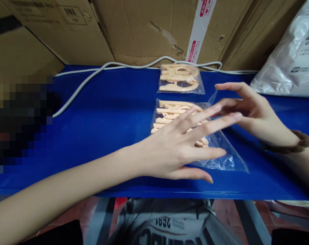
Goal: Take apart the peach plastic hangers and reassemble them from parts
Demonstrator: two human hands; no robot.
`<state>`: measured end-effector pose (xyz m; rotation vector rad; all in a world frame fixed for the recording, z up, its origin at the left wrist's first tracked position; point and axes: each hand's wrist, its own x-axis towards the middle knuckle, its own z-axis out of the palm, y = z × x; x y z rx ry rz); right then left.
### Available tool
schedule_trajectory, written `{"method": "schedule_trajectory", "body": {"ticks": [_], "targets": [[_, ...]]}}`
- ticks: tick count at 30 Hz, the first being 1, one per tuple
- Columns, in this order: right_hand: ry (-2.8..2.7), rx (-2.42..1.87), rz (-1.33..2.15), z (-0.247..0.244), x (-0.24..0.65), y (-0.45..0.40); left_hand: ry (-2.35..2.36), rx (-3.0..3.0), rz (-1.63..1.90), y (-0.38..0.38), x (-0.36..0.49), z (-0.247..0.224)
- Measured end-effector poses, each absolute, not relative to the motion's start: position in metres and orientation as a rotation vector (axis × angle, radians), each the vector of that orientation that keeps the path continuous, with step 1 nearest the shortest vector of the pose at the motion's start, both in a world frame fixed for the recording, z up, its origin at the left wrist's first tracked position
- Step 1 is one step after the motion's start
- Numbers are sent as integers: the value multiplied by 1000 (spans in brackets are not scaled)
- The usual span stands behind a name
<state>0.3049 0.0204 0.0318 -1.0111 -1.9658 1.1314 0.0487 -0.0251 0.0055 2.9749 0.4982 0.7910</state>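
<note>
Clear bag (228,154) of beige folding hangers lies on the blue table (98,132), long side running roughly left-right, loose end pointing right, cardboard (144,34) behind, tabletop stretching left. Left hand's (177,146) spread open over it; right hand's (248,105) half-curled at the loose end, can't tell if it's pinching film.

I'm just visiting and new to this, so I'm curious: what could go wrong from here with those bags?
Fingers might tangle in the thin film: the left hand spreads over the nearer bag, with the right hand at its loose side.

If that side is unsealed, which I can't tell, pale pieces could slip out.

The farther bag lies against the white cable, so pushing it back might shift the cable.
</note>
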Motion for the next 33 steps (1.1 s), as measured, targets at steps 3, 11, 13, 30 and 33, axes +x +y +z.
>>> {"method": "schedule_trajectory", "body": {"ticks": [3, 11, 13, 30, 33], "targets": [[-2110, -876, 1110, 29, 304, 19, 307, 3123, 906, -33, 54, 5], [-2288, -817, 869, 17, 298, 21, 239, 3239, 1104, -43, 61, 3], [-2363, -826, 738, 16, 296, 21, 211, 3189, 1204, -41, 59, 2], [-2740, -815, 424, 7, 291, 18, 134, 3074, 1052, -38, 57, 5], [-2731, -811, 439, 11, 290, 20, 225, 3156, 1049, -39, 55, 4]]}}
